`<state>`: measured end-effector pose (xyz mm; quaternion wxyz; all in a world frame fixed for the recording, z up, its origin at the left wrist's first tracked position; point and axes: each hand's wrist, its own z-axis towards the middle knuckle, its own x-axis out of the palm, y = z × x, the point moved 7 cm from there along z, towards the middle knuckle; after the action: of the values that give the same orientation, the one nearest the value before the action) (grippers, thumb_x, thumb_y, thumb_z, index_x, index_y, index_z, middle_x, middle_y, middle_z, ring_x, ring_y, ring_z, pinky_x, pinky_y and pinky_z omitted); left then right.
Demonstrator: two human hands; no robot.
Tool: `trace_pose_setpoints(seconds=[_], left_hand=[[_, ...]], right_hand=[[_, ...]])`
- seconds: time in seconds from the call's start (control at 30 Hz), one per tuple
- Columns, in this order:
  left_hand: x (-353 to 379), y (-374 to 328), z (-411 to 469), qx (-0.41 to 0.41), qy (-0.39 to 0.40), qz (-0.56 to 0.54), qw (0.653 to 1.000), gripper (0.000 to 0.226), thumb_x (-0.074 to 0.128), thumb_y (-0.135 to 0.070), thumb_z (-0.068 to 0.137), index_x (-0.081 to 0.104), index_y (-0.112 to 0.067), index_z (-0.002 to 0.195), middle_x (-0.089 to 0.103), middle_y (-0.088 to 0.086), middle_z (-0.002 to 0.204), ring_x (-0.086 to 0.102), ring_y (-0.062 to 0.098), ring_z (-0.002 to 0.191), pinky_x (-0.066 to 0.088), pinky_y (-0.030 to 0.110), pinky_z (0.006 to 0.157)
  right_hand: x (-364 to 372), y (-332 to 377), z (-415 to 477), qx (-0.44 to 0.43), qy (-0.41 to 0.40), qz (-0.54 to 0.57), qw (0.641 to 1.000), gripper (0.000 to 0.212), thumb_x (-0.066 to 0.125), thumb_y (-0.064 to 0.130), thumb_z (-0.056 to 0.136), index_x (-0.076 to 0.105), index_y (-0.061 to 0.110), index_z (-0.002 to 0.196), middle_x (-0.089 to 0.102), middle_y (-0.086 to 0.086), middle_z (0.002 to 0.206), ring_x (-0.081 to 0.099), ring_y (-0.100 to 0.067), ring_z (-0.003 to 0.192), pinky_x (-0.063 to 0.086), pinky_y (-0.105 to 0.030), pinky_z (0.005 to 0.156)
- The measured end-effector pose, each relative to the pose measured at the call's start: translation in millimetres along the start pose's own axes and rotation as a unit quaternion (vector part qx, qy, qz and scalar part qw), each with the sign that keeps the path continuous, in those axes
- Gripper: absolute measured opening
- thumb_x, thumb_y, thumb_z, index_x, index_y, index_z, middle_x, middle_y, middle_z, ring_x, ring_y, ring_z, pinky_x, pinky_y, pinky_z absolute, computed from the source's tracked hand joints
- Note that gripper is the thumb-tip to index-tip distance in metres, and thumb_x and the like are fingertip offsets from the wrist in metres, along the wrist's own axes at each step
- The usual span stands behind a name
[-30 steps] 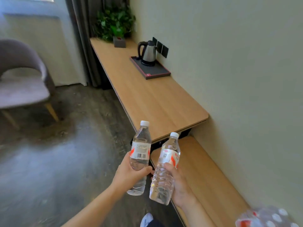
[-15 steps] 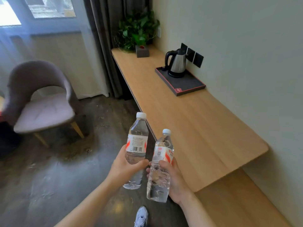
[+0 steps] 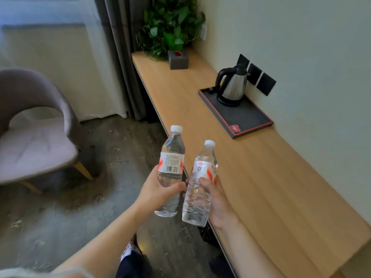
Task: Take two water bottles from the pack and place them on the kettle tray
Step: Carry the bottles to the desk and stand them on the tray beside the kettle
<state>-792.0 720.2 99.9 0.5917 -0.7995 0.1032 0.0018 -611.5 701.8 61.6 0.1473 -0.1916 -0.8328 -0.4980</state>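
Observation:
My left hand [image 3: 155,192] grips a clear water bottle [image 3: 171,157] with a white cap and a barcode label, held upright. My right hand [image 3: 217,199] grips a second water bottle [image 3: 200,189], tilted slightly right, its cap close to the first bottle. Both bottles hang in the air over the near edge of the wooden counter [image 3: 251,177]. Farther along the counter lies the dark kettle tray [image 3: 247,119] with a red rim, and a steel kettle [image 3: 232,85] stands at its far end. The bottle pack is out of view.
A potted plant [image 3: 170,25] and a small grey box [image 3: 178,60] sit at the counter's far end. Black wall sockets [image 3: 259,77] are behind the kettle. A grey armchair [image 3: 34,133] stands at left on the dark floor. My shoes show below.
I have moved forward along the counter with both bottles; the tray and kettle are now nearer and larger. The pack and lower shelf have left the view.

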Motion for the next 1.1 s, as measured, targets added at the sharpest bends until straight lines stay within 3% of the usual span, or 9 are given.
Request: trace_pose_setpoints(seconds=[0.2,0.3,0.47,0.53,0.63,0.7,0.83,0.97,1.1], left_hand=[[-36,-26,109,0.012,0.070,0.002,0.997,0.076,0.086,-0.049,0.053,0.056,-0.034,0.121,0.078,-0.013,0.101,0.076,0.005,0.090,0.060,0.035,0.085],[-53,-40,162,0.011,0.107,0.032,0.994,0.080,0.084,-0.052,0.053,0.055,-0.035,0.125,0.078,-0.012,0.104,0.075,0.004,0.092,0.059,0.040,0.091],[-51,-67,237,0.018,0.183,0.034,0.982,0.065,0.086,-0.034,0.067,0.058,-0.025,0.125,0.078,0.003,0.104,0.075,0.022,0.097,0.057,0.053,0.095],[-43,-77,262,0.010,0.209,0.033,0.977,0.065,0.087,-0.038,0.066,0.060,-0.023,0.123,0.079,0.003,0.102,0.077,0.021,0.094,0.059,0.048,0.091],[-19,-95,298,0.020,0.260,0.044,0.964,0.062,0.087,-0.037,0.065,0.062,-0.019,0.119,0.081,0.000,0.093,0.078,0.013,0.081,0.063,0.030,0.069],[5,-103,324,0.015,0.276,0.056,0.959,0.058,0.089,-0.033,0.062,0.065,-0.014,0.112,0.080,0.005,0.086,0.078,0.017,0.076,0.064,0.032,0.064],[57,-111,371,0.007,0.303,0.087,0.949,0.053,0.092,-0.025,0.065,0.066,-0.016,0.111,0.080,0.006,0.087,0.078,0.020,0.078,0.064,0.038,0.070],[102,-120,412,0.013,0.345,0.145,0.927,0.052,0.089,-0.036,0.064,0.065,-0.021,0.108,0.079,0.004,0.089,0.077,0.020,0.082,0.064,0.043,0.079],[142,-129,451,0.031,0.371,0.189,0.909,0.054,0.090,-0.037,0.063,0.063,-0.025,0.108,0.078,0.004,0.094,0.076,0.020,0.090,0.062,0.042,0.083]], right_hand=[[32,26,76,-0.025,-0.077,0.012,0.997,0.073,0.082,0.025,0.067,0.048,0.017,0.131,0.062,-0.034,0.125,0.066,-0.040,0.096,0.052,-0.055,0.087],[52,41,105,-0.040,-0.126,0.035,0.991,0.077,0.083,0.027,0.062,0.047,0.019,0.131,0.065,-0.026,0.116,0.068,-0.036,0.090,0.057,-0.049,0.079],[71,55,144,-0.060,-0.163,0.115,0.978,0.066,0.078,0.023,0.073,0.048,0.021,0.131,0.066,-0.020,0.108,0.069,-0.033,0.085,0.056,-0.049,0.079],[71,63,157,-0.065,-0.183,0.133,0.972,0.067,0.082,0.025,0.068,0.051,0.024,0.127,0.068,-0.019,0.106,0.071,-0.034,0.085,0.057,-0.050,0.079],[64,79,180,-0.075,-0.211,0.149,0.963,0.066,0.085,0.025,0.065,0.054,0.025,0.123,0.073,-0.016,0.101,0.074,-0.033,0.083,0.061,-0.046,0.071],[54,91,195,-0.087,-0.239,0.154,0.955,0.065,0.083,0.022,0.068,0.053,0.023,0.124,0.072,-0.018,0.105,0.074,-0.032,0.083,0.060,-0.044,0.069],[20,115,224,-0.114,-0.283,0.168,0.937,0.062,0.080,0.021,0.069,0.053,0.022,0.125,0.070,-0.023,0.113,0.074,-0.035,0.087,0.060,-0.047,0.073],[-20,136,253,-0.141,-0.307,0.208,0.918,0.064,0.078,0.023,0.067,0.053,0.018,0.125,0.073,-0.020,0.101,0.072,-0.036,0.084,0.059,-0.048,0.073],[-60,157,276,-0.152,-0.340,0.231,0.899,0.071,0.081,0.024,0.062,0.053,0.016,0.128,0.067,-0.033,0.113,0.069,-0.043,0.091,0.054,-0.061,0.087]])
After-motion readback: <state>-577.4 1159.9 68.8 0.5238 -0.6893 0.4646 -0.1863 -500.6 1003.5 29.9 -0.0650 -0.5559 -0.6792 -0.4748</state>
